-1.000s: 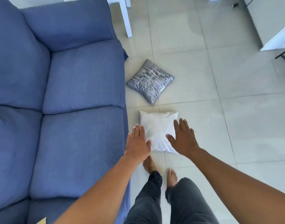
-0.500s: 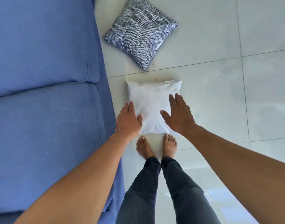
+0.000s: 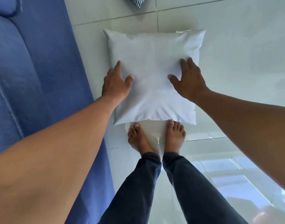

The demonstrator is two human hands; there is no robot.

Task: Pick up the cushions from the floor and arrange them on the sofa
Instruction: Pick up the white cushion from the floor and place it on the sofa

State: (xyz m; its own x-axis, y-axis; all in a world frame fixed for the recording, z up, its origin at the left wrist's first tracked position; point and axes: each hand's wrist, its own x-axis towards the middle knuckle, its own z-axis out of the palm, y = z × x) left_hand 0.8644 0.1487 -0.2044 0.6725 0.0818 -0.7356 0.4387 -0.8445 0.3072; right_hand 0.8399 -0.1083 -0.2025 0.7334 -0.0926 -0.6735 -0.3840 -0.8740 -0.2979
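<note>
A plain white cushion [image 3: 153,70] lies flat on the tiled floor just beyond my bare feet. My left hand [image 3: 116,83] rests at its left edge, fingers spread, thumb on the fabric. My right hand [image 3: 189,80] is laid on its right side, also spread. Neither hand has closed around the cushion. Only a corner of the patterned blue-and-white cushion [image 3: 137,1] shows at the top edge. The blue sofa [image 3: 33,78] fills the left side, its front edge right beside the white cushion.
My feet [image 3: 156,138] and dark trouser legs stand on the glossy pale tiles [image 3: 235,62] directly below the cushion. Bare tile stretches to the right, with window light reflected at the lower right.
I have bent down closer; the white cushion looks much larger. Both hands went from hovering above it to touching its left and right sides. The patterned cushion has slid nearly out of view.
</note>
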